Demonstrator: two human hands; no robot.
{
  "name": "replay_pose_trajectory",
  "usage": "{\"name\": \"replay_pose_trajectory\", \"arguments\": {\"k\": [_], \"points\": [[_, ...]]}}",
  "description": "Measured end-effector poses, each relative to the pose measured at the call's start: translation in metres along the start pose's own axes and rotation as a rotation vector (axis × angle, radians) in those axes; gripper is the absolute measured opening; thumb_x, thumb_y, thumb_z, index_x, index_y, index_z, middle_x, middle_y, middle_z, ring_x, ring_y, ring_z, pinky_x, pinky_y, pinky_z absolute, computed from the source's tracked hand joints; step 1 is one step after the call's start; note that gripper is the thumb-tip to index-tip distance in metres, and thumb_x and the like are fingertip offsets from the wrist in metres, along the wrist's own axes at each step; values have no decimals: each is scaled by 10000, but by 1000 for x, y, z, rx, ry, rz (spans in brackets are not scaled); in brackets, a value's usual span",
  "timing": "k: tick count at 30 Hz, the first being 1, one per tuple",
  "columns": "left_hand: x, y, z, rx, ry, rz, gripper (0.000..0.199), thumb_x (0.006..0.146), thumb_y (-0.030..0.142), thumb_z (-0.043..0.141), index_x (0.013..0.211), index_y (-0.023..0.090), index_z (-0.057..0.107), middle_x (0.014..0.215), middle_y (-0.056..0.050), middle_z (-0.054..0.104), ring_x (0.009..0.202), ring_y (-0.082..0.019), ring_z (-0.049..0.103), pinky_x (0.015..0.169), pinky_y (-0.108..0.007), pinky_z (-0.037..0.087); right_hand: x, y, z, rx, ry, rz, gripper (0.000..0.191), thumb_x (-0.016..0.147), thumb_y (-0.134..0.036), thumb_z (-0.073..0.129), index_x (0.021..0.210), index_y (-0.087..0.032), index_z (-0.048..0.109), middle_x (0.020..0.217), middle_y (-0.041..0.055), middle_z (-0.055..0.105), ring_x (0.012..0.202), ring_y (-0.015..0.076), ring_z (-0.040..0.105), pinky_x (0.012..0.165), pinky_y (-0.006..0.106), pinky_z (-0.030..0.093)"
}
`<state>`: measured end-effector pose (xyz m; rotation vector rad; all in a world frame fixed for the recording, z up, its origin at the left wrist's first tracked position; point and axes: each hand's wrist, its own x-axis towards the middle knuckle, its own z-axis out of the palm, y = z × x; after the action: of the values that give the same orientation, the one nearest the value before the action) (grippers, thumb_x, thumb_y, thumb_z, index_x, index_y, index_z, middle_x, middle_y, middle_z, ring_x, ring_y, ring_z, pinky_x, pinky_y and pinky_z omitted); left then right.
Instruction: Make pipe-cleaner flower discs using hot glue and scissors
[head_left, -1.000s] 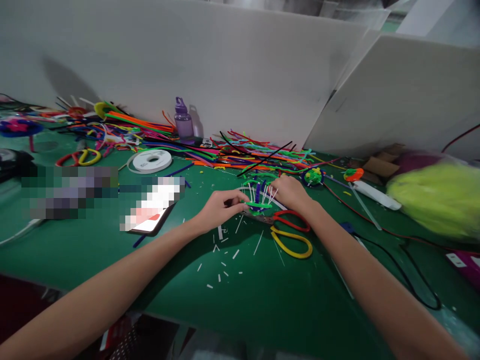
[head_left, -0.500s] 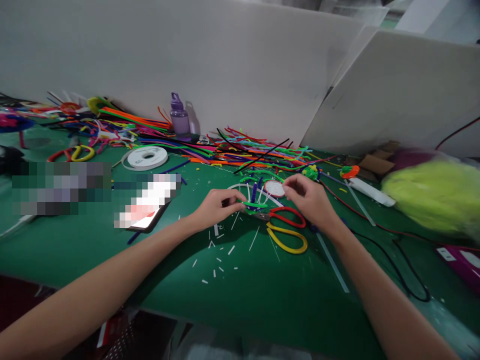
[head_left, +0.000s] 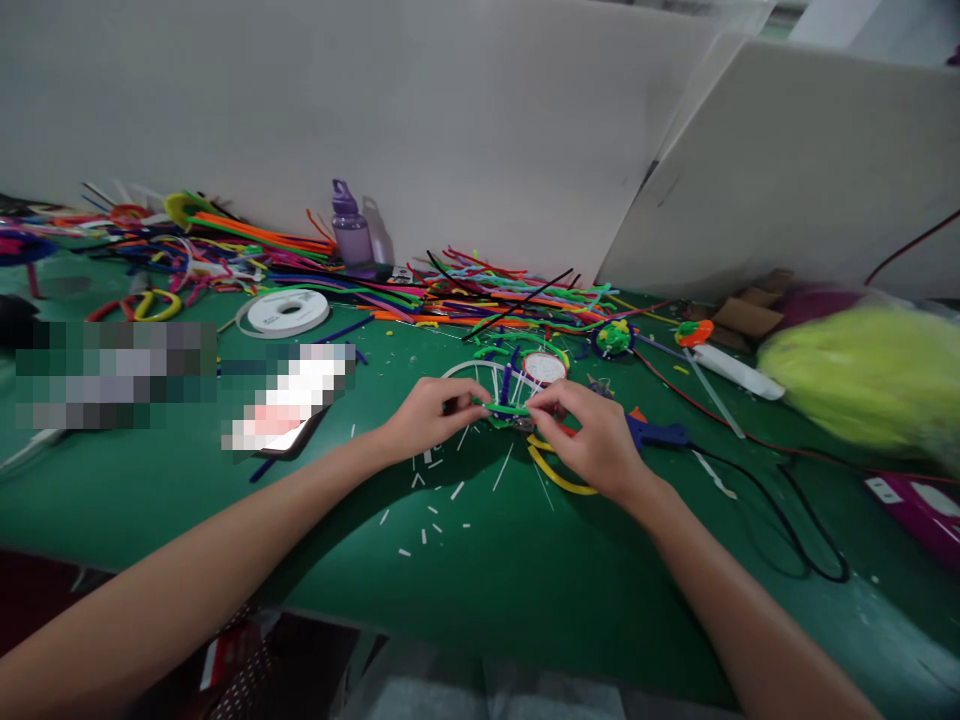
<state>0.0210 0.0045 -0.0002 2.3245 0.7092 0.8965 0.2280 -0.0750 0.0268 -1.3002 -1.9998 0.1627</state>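
Note:
Between my hands is a small pipe-cleaner piece (head_left: 508,409), a green ring with a blue stem standing up and thin white strands around it. My left hand (head_left: 435,415) pinches its left side with thumb and forefinger. On the right side, the fingertips of my right hand (head_left: 589,430) are closed on the green edge. Under my right hand lie scissors (head_left: 559,475); a yellow handle shows, while the red one is mostly covered. Just behind the piece sits a round white disc (head_left: 544,369) with a red rim. White clippings (head_left: 426,525) are scattered in front.
Behind are heaps of coloured pipe cleaners (head_left: 517,295), a purple bottle (head_left: 351,228) and a white ribbon spool (head_left: 287,312). A phone (head_left: 292,400) lies left. To the right are a blue-handled tool (head_left: 664,433) with a black cord, a white stick (head_left: 739,372) and a yellow-green bag (head_left: 855,370).
My right hand has moved left and down from beside the disc to the piece, and its fingers now pinch the right edge. My left hand keeps its hold.

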Motion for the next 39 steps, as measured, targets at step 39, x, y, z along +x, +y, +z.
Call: {"name": "replay_pose_trajectory", "arguments": {"k": [39], "points": [[-3,0,1,77,33,98,141,838,280,542,866,181,638,512,54,438,478,-66,363,492,-202,326,2,6,5,430,-118,308,125,815,-298,537,763,-184,541,635,-1,601,579,119,568,573,258,446]]}}
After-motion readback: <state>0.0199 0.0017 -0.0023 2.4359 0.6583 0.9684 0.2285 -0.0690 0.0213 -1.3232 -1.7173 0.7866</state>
